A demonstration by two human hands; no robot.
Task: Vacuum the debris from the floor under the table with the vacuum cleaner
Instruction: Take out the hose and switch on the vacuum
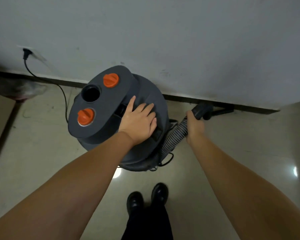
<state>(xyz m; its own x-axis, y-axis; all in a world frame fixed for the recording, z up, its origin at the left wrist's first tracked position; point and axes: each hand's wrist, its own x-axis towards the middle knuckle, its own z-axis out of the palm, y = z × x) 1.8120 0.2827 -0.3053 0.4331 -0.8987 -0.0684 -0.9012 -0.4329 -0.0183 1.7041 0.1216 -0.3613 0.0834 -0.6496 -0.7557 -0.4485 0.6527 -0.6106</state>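
Now left hand (139, 121) lies spread on the round grey vacuum cleaner (100, 108); right hand (195, 126) grips its ribbed hose (173, 137).

Both forearms are bare, no sleeves reaching anywhere near the fingers, and no watch or ring shows on the left hand (139, 122) or right hand (195, 126). Well behind the fingers: glossy black shoes (146, 196) (rounded toes) and dark trousers (149, 224).
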